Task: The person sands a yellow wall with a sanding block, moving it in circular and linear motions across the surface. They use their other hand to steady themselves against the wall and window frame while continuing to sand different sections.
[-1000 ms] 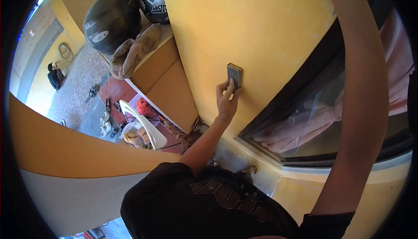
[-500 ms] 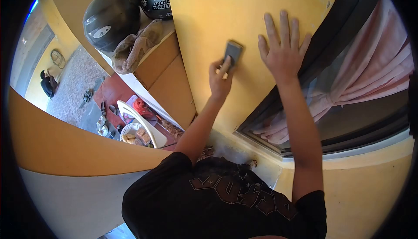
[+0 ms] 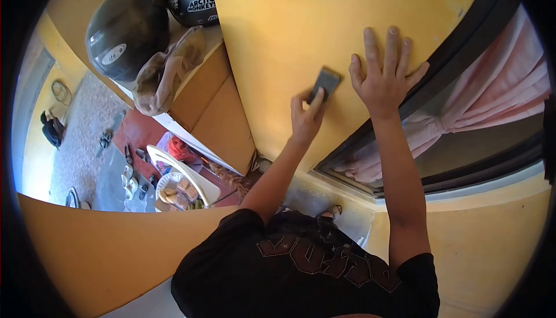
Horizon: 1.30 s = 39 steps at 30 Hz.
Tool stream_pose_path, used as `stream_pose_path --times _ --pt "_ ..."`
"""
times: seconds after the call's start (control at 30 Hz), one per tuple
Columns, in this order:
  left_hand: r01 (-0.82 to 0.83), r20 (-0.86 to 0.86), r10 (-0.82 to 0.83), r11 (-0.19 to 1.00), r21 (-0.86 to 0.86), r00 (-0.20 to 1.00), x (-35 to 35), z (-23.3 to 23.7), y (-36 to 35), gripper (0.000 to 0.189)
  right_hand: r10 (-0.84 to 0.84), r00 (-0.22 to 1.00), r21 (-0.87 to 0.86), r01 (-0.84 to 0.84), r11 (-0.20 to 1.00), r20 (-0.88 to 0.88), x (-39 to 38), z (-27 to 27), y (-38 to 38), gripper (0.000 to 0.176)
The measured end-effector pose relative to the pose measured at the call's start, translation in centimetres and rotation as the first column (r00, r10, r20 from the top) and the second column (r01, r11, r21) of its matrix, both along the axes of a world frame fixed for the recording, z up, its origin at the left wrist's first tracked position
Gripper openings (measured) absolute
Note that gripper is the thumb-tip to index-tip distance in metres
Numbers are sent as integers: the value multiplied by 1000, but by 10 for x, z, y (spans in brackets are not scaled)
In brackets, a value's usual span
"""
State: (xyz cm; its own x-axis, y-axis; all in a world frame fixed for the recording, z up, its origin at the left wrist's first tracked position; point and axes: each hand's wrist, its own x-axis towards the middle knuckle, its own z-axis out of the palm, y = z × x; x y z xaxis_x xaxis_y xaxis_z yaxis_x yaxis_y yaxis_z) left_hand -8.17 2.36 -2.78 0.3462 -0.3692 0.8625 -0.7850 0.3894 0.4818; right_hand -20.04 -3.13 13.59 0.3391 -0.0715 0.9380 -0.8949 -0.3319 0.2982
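My left hand [image 3: 307, 118] is closed on a small dark-grey rectangular block [image 3: 326, 82], its fingers pressing it against the yellow wall [image 3: 278, 46]. The block is slightly blurred, and its exact kind cannot be made out. To the right of it, my right hand [image 3: 385, 86] lies flat on the same wall with the fingers spread. It holds nothing, and its little finger reaches the dark window frame [image 3: 423, 78].
Two helmets, one black [image 3: 127, 34] and one with stickers [image 3: 194, 0], and a mesh cloth [image 3: 171, 72] sit on a cabinet [image 3: 211, 109] at left. Below stand a white chair [image 3: 191, 170] and a basket of food packs [image 3: 164, 179]. A pink curtain [image 3: 492, 92] hangs behind the window. Another person [image 3: 52, 130] crouches outside.
The view has shifted, so the wall and both hands appear lower and further right. The block in my left hand is tilted more to the right. My right hand stays flat.
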Motion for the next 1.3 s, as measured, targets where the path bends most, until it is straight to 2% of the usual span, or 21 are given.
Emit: stream_pose_path --times 0.07,0.1,0.17,0.33,0.37,0.43,0.5,0.57,0.6,0.67,0.77,0.8,0.9,0.97,1.0,1.07,1.1,1.17,1.2,1.23,1.3 --pt "58 -37 -57 997 47 998 -14 -39 6 52 5 1000 3 -5 1000 12 1 -1 -1 45" --pt "63 -63 -61 997 31 996 -21 -37 10 51 -1 1000 2 1 1000 8 1 -1 -2 45" --pt "70 -82 -68 997 29 994 -26 -32 10 51 -9 1000 15 9 1000 11 2 -1 -2 44" --pt "-22 -34 18 995 -95 999 -13 26 -8 51 50 998 12 -50 999 47 0 -1 -1 45" --pt "-6 -29 3 997 -81 1000 -15 18 -7 51 51 997 9 -51 999 61 1 -1 0 45" --pt "-71 -122 68 997 -15 990 -19 -6 -7 51 0 1000 15 0 1000 23 -2 -1 1 43" --pt "-52 -113 54 998 23 992 -25 -48 1 50 -43 999 -3 42 999 -18 -3 0 0 41" --pt "-39 -126 46 997 61 991 -31 -56 5 51 -11 1000 9 11 1000 -6 -3 0 1 41" --pt "-40 -131 48 997 64 990 -31 -49 4 51 -9 1000 12 9 1000 -12 -3 0 1 41" --pt "-72 -100 69 997 -35 993 -24 -23 -6 49 3 1000 17 -3 1000 3 -2 1 2 41" --pt "-120 -64 112 983 -139 992 -15 52 -19 46 0 1000 27 0 1000 3 -2 0 1 40" --pt "-126 -37 122 977 -172 992 -11 64 -19 46 -1 1000 54 2 999 -13 -4 -1 10 40" --pt "-105 -18 103 982 -158 994 -8 51 -16 47 -56 995 100 64 993 -84 -2 3 16 46" --pt "-104 -60 102 994 -36 993 -19 -2 -10 48 -4 1000 14 4 1000 9 -1 -2 0 39" --pt "-100 -58 97 994 -48 994 -25 -19 -7 48 -8 1000 2 8 1000 13 -1 0 -2 39" --pt "-53 -78 57 997 48 995 -36 -41 2 48 -11 1000 34 10 999 8 -1 -1 1 39" --pt "-55 -84 60 997 59 995 -37 -37 3 48 -9 1000 45 9 999 2 -2 -3 1 39" --pt "-85 -35 82 994 -72 996 -29 -8 -9 49 29 999 10 -29 1000 17 -1 -2 -2 39" --pt "-88 -33 86 994 -64 996 -23 13 -14 49 33 999 18 -33 999 19 0 0 4 39" --pt "-84 -15 83 988 -130 996 -16 36 -19 48 -7 1000 71 8 997 -16 0 5 11 42" --pt "-77 0 79 979 -188 997 -14 42 -16 47 -44 997 130 51 990 -57 -2 3 15 44"
